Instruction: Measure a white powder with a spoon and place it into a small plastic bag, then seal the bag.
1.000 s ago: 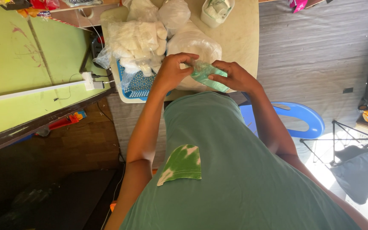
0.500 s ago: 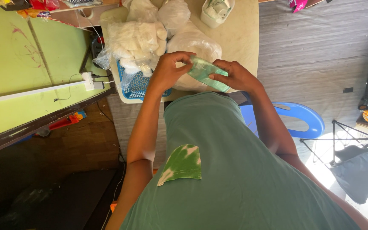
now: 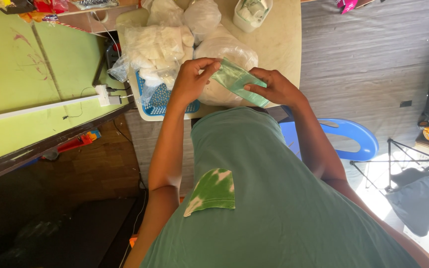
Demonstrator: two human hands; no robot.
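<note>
Green pouch (image 3: 238, 81): a flat, translucent green plastic sleeve, glossy and slightly creased — held above the table edge, between the two hands.
Long axis: runs on a slant from the left fingertips down to the right palm; its upper end points toward the left thumb, its lower end toward the right wrist.
Left hand (image 3: 192, 79): fingers closed in a pinch on the pouch's upper corner, thumb on top.
Right hand (image 3: 273, 87): fingers curled around the lower end, gripping it; the underside fingers are hidden, so the exact hold is probably a thumb-over clasp.
Beyond the fingertips: a clear bag of white pieces (image 3: 224, 49) on the beige table (image 3: 281, 44).
Beside the left knuckles: a blue basket (image 3: 161, 99) — white wads heaped in it.
</note>
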